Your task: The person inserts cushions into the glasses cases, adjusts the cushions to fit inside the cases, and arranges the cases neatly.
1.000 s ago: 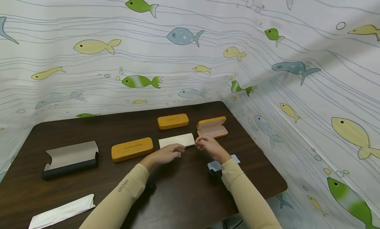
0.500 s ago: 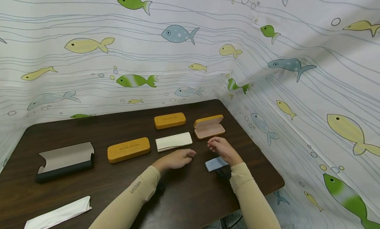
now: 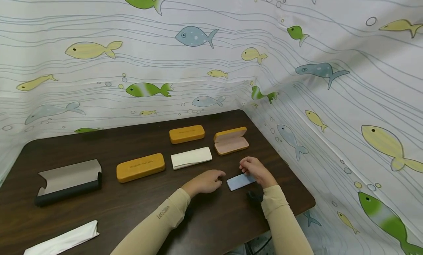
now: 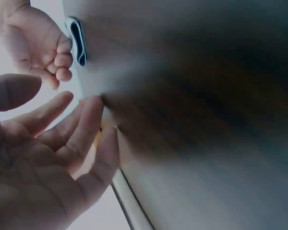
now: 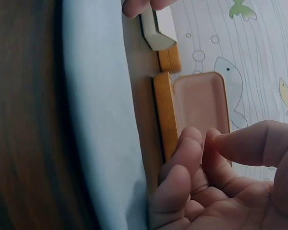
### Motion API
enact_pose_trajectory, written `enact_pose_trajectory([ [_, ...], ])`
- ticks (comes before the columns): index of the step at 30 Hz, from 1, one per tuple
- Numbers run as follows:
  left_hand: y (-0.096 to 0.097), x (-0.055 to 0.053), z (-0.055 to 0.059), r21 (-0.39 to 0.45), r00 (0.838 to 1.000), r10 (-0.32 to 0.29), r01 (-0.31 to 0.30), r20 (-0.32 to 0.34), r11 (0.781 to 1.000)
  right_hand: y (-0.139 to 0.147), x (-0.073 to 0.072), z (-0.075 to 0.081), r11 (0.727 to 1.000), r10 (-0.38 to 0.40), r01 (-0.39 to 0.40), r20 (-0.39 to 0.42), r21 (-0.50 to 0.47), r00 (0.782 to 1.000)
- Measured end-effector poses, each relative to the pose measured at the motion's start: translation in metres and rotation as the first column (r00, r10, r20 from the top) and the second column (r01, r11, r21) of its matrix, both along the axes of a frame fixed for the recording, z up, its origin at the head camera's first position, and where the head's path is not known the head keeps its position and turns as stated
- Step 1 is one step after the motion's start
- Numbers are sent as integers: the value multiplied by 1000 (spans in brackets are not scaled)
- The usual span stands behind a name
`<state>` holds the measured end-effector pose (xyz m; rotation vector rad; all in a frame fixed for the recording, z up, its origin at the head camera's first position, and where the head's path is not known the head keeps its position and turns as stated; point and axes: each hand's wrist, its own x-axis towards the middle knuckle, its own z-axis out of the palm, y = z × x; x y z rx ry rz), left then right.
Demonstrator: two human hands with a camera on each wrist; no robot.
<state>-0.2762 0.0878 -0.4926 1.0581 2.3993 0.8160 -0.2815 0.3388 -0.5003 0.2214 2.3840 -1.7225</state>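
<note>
A folded light-blue cloth [image 3: 240, 182] lies on the dark wooden table. My right hand [image 3: 259, 171] hovers at its far right end, fingers loosely curled with nothing between them; in the right wrist view the cloth [image 5: 101, 115] fills a broad band beside the fingertips. Left of the cloth, my left hand [image 3: 205, 181] reaches toward it with relaxed, spread fingers that hold nothing. From the left wrist view the cloth [image 4: 78, 42] appears end-on, its layers folded over into a loop. Beyond both hands stands a yellow glasses case [image 3: 231, 145], lid raised, pink lining showing.
A cream folded case [image 3: 191, 158] lies behind my left hand. Two closed yellow glasses cases, one nearer [image 3: 140, 168] and one at the back [image 3: 187, 134], sit around it. Far left are an open dark case [image 3: 69, 181] and a white folded cloth [image 3: 62, 240]. Fish-printed curtain surrounds the table.
My right hand has drawn back from beside the cream case to the blue cloth. My left hand has moved right and nearer, off the cream case toward the cloth.
</note>
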Motion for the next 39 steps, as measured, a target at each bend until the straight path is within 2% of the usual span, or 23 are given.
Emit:
enact_pose_trajectory([
  [3, 6, 4, 0, -113, 997, -30, 22, -69, 993, 7, 2, 0, 999, -20, 21, -6, 40, 1000],
  [6, 11, 8, 0, -225, 989, -59, 28, -133, 974, 14, 5, 1, 992, -30, 32, -21, 123, 999],
  [9, 13, 11, 0, -269, 984, -57, 9, -170, 963, 21, 9, 2, 973, -54, 62, -42, 223, 998],
  [13, 14, 14, 1, -258, 980, -38, -15, -197, 966, 26, 13, 2, 930, -78, 94, -61, 356, 995],
  [18, 19, 15, 1, -226, 973, -5, -49, -232, 973, 27, 14, 1, 822, -37, 71, -72, 565, 997],
  [20, 22, 15, 0, -213, 969, 9, -64, -248, 975, 27, 14, 1, 788, -23, 58, -65, 613, 998],
  [25, 26, 14, -5, -208, 963, 28, -86, -268, 974, 24, 13, 1, 758, -16, 34, -35, 651, 999],
  [30, 24, 12, -6, -205, 968, 31, -85, -250, 975, 24, 12, 3, 724, 20, 1, -23, 690, 1000],
  [33, 23, 11, -5, -198, 972, 34, -81, -233, 977, 26, 13, 6, 718, 61, -29, -22, 695, 998],
  [34, 22, 11, -4, -194, 973, 35, -80, -227, 978, 27, 14, 7, 727, 71, -39, -19, 685, 997],
  [39, 21, 10, -4, -168, 984, 38, -68, -174, 983, 33, 20, 14, 818, 91, -79, 7, 570, 996],
])
